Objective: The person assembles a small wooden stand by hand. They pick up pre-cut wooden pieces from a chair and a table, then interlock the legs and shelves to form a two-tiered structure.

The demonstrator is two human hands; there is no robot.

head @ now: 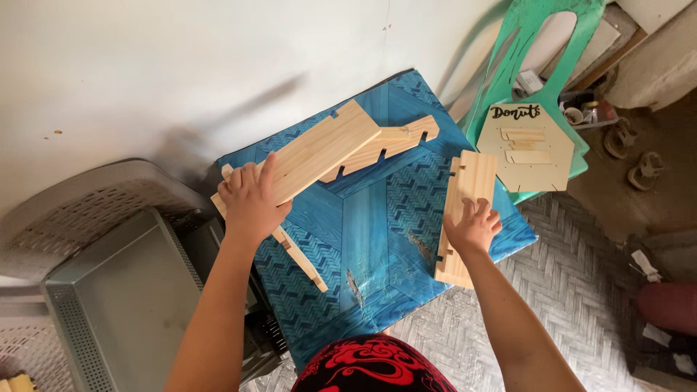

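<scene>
My left hand (250,199) grips the near end of a long pale wooden board with a notch (319,149), held over the blue patterned tabletop (367,225). Under it lie a slotted wooden board (388,145) and a thin wooden strip (301,258). My right hand (473,226) rests on a second notched wooden board (465,210), which lies flat along the table's right edge. Whether its fingers curl around the board's edge is hidden.
A green plastic chair (534,43) at the back right carries a hexagonal wooden panel with lettering (534,149) and small slats. A grey plastic chair (109,290) stands at the left. Sandals (635,156) lie on the floor at the right.
</scene>
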